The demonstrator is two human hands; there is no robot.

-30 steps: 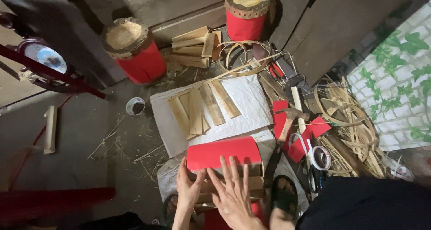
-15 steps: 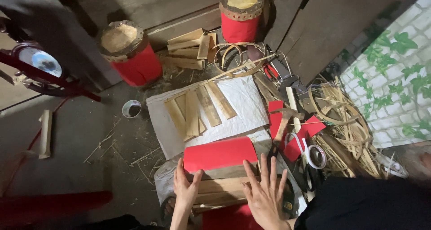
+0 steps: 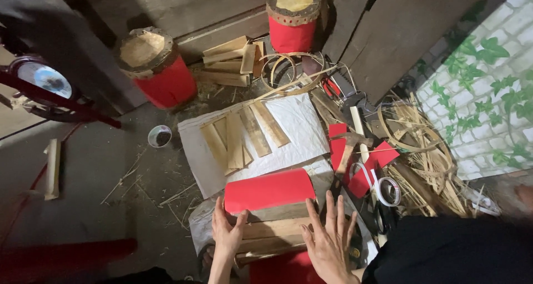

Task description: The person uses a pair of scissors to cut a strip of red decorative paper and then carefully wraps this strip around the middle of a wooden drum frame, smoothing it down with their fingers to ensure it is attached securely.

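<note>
A drum-like body made of wooden slats (image 3: 275, 235) lies on its side in front of me, its upper part covered by a red paper sheet (image 3: 269, 190). My left hand (image 3: 226, 233) presses flat on the left end of the slats, fingers touching the red sheet's lower corner. My right hand (image 3: 328, 241) lies spread on the right end of the slats, fingers apart. Neither hand grips anything.
Loose wooden slats (image 3: 242, 134) lie on a white sheet (image 3: 300, 126) beyond. Two red drums (image 3: 158, 67) (image 3: 292, 19) stand at the back, with stacked wood (image 3: 230, 59) between. A small cup (image 3: 159, 135) sits left. Bamboo strips and hoops (image 3: 416, 145), red scraps and a tape roll (image 3: 387, 191) crowd the right.
Both hands have slid apart along the slat body, the right hand moving rightward and spreading. The red sheet stays on top.
</note>
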